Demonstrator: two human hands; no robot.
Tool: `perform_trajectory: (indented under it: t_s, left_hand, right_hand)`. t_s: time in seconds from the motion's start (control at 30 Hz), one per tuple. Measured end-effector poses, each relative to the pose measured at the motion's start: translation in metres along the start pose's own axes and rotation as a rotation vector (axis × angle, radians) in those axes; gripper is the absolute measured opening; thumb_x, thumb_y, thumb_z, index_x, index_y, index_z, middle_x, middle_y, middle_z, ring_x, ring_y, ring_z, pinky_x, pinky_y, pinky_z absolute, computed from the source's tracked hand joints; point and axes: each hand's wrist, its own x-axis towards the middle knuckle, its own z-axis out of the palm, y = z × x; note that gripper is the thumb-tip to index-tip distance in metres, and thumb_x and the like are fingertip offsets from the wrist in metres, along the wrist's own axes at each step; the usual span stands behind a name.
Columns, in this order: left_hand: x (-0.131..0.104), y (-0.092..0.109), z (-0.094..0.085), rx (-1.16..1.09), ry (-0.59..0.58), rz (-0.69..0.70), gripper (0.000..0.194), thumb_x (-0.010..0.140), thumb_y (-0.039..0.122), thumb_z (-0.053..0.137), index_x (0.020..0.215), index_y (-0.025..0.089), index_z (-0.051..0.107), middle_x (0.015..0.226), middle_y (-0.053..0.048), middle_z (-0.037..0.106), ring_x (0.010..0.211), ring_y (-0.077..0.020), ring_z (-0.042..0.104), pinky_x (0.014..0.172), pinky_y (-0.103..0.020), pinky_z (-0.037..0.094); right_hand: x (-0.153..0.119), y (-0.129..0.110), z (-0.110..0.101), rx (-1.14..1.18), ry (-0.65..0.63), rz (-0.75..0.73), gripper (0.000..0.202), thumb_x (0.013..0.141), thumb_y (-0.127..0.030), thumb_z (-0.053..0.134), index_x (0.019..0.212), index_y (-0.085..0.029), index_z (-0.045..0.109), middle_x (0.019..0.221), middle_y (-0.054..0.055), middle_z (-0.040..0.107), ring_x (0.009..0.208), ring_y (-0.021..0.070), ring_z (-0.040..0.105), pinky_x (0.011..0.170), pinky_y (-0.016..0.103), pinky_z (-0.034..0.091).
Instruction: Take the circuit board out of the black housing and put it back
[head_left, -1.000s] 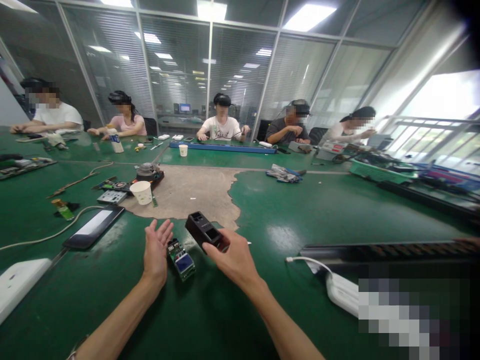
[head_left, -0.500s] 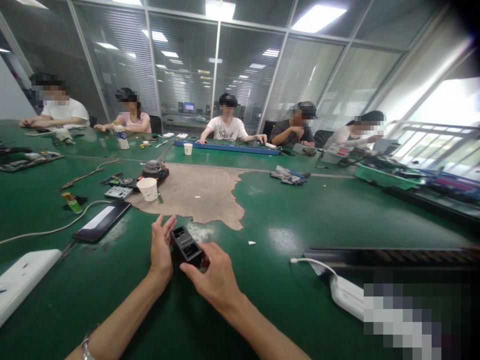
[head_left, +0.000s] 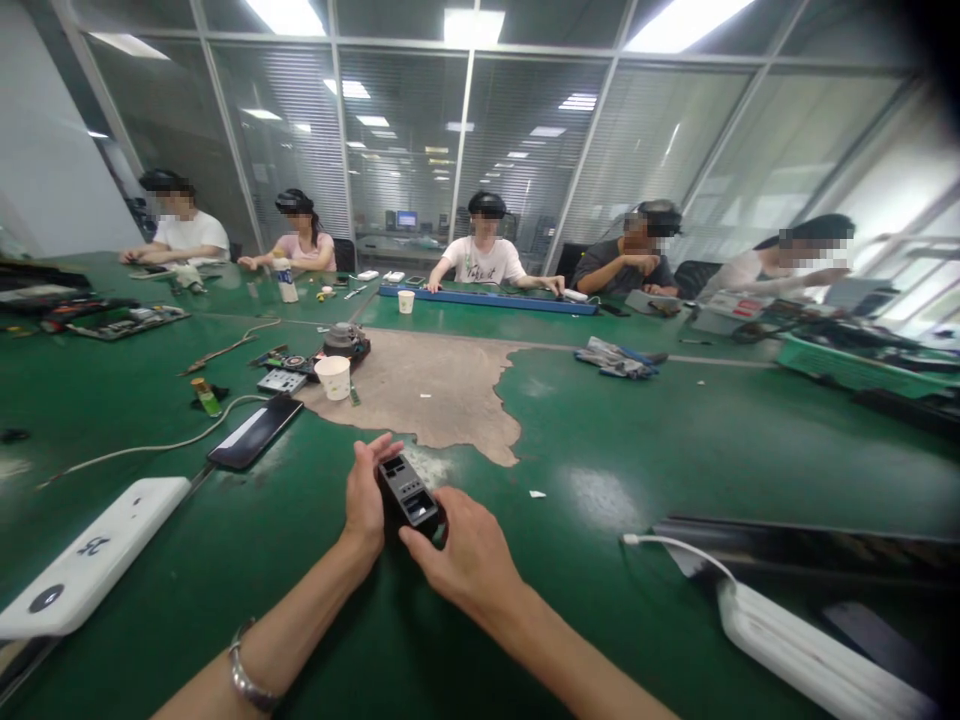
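A small black rectangular box [head_left: 409, 489] with a grey face, dark cut-outs and a row of little buttons is held low over the green table in front of me. My right hand [head_left: 466, 540] grips its near right end between thumb and fingers. Along its left side lies my left hand [head_left: 367, 497], fingers stretched out and the tips by the box's far end. Whether the box rests on the table I cannot tell.
Left of my hands are a phone [head_left: 256, 432], a white power bank [head_left: 97, 555] and a paper cup [head_left: 334, 377]. Ahead is a bare brown patch [head_left: 427, 385]; gloves [head_left: 616, 358] lie beyond. A white cabled device [head_left: 802, 640] sits right. Several people sit opposite.
The view has turned left, so everything appears farther right. My left fingertips now sit closer to the box's far end. The right hand keeps its hold on the box.
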Motion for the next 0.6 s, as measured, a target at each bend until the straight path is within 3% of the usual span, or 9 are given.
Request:
perform_trajectory:
  t_s: [0.2,0.4,0.6]
  left_hand:
    - [0.000,-0.004,-0.001,0.051,0.006,0.028,0.066,0.089,0.067,0.033,0.117,0.016,0.064,0.113,-0.014,0.070,0.107,-0.0257,0.062,0.099,-0.044,0.041]
    - [0.004,-0.006,-0.002,0.126,0.061,0.125,0.061,0.092,0.062,0.031,0.115,0.016,0.064,0.115,-0.013,0.069,0.113,-0.0238,0.060,0.104,-0.043,0.035]
    - [0.002,-0.004,0.001,0.058,0.037,0.182,0.057,0.094,0.058,0.032,0.125,0.017,0.057,0.119,-0.014,0.066,0.114,-0.0231,0.061,0.101,-0.042,0.040]
  right_hand:
    - [-0.003,0.005,0.006,-0.016,-0.025,-0.014,0.027,0.077,-0.038,0.070,0.094,-0.021,0.059,0.090,0.006,0.064,0.082,0.0242,0.061,0.074,0.035,0.046]
    - [-0.014,0.009,0.023,0.121,0.029,-0.055,0.057,0.076,-0.035,0.073,0.125,-0.020,0.050,0.108,0.008,0.059,0.100,0.0268,0.056,0.085,0.040,0.049]
    - [-0.010,0.007,0.027,0.102,0.075,-0.047,0.036,0.081,-0.032,0.066,0.114,-0.020,0.057,0.098,0.008,0.059,0.094,0.0254,0.057,0.084,0.039,0.049]
